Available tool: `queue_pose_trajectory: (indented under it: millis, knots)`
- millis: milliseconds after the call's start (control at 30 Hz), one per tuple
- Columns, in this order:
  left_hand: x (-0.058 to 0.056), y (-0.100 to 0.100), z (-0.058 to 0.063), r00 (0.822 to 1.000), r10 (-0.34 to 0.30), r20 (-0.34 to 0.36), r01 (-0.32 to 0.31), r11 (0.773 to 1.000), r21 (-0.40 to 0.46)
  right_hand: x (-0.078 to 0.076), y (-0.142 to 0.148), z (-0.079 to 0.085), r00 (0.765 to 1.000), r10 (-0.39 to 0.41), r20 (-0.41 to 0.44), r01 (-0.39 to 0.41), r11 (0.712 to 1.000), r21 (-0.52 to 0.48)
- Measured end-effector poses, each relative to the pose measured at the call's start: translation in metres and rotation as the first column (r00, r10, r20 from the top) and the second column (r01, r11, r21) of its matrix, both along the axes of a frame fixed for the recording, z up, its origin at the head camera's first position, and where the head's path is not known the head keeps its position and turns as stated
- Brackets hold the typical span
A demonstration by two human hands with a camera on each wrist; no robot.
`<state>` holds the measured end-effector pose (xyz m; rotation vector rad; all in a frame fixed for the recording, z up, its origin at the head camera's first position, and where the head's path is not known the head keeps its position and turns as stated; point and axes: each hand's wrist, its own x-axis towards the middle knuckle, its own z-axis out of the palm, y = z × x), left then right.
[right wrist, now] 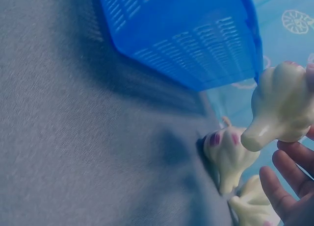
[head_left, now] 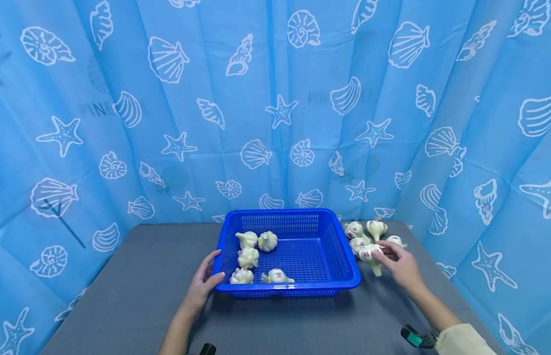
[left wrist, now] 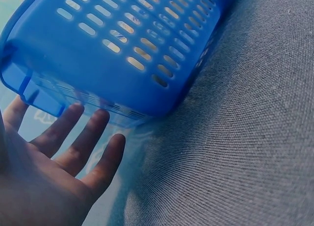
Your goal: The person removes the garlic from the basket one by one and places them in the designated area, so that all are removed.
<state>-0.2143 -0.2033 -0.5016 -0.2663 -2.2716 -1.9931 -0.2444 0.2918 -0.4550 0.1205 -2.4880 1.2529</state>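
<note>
A blue perforated plastic basket [head_left: 286, 285] stands on the grey table with several garlic bulbs [head_left: 248, 257] inside, mostly along its left side. At its front left corner, my left hand [head_left: 202, 283] holds the rim, thumb over the top edge. In the left wrist view the other fingers [left wrist: 81, 147] spread loosely below the lip. My right hand [head_left: 401, 268] pinches a garlic bulb [head_left: 368, 252] by its side, right of the basket. The right wrist view shows this bulb [right wrist: 282, 103] raised above its neighbours, its pale stem pointing down and left.
More garlic bulbs [head_left: 376, 228] lie in a cluster to the right of the basket, close around the right hand. A blue curtain [head_left: 279, 123] with white shell prints hangs behind the table and at both sides. A dark wrist device [head_left: 418, 338] sits by the right forearm.
</note>
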Motion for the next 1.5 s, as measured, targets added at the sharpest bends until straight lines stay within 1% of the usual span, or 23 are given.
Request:
queue_pose_trajectory:
  millis: [167,367,467,600,833,1000,1133,1367,1500]
  knots:
    - [0.000,0.000,0.001,1.000,-0.006,-0.002,0.006,1.000,0.002,0.002,0.002,-0.006,1.000,-0.008,0.010,0.007,0.995,0.096]
    - [-0.002,0.001,0.001,1.000,-0.006,-0.017,0.006,1.000,0.001,0.002,0.005,-0.011,1.000,0.000,0.030,-0.004,0.989,0.149]
    - [-0.002,0.001,0.001,1.000,-0.001,-0.024,0.001,1.000,-0.001,0.001,0.005,-0.013,0.999,0.023,0.043,-0.030,0.985,0.171]
    - [-0.003,0.001,0.000,1.000,0.007,-0.009,-0.007,1.000,-0.002,-0.002,0.006,-0.018,0.997,0.055,0.063,-0.066,0.980,0.189]
    - [-0.002,0.001,-0.001,1.000,0.011,-0.003,-0.011,1.000,0.000,-0.007,0.006,-0.025,0.996,0.077,0.051,-0.088,0.960,0.266]
    - [-0.001,0.001,0.001,1.000,0.004,-0.017,-0.004,1.000,-0.004,-0.012,0.008,-0.030,0.995,0.092,0.040,-0.100,0.953,0.286]
    - [0.000,0.001,0.001,1.000,0.004,-0.024,-0.004,1.000,-0.009,-0.015,0.009,-0.033,0.994,0.099,0.049,-0.109,0.950,0.293]
    - [0.000,0.002,0.002,0.999,0.007,-0.035,-0.008,1.000,-0.008,-0.016,0.009,-0.033,0.993,0.092,0.070,-0.108,0.949,0.297]
    - [-0.001,0.001,0.001,0.999,0.006,-0.037,-0.006,1.000,-0.005,-0.016,0.009,-0.033,0.993,0.090,0.077,-0.109,0.948,0.298]
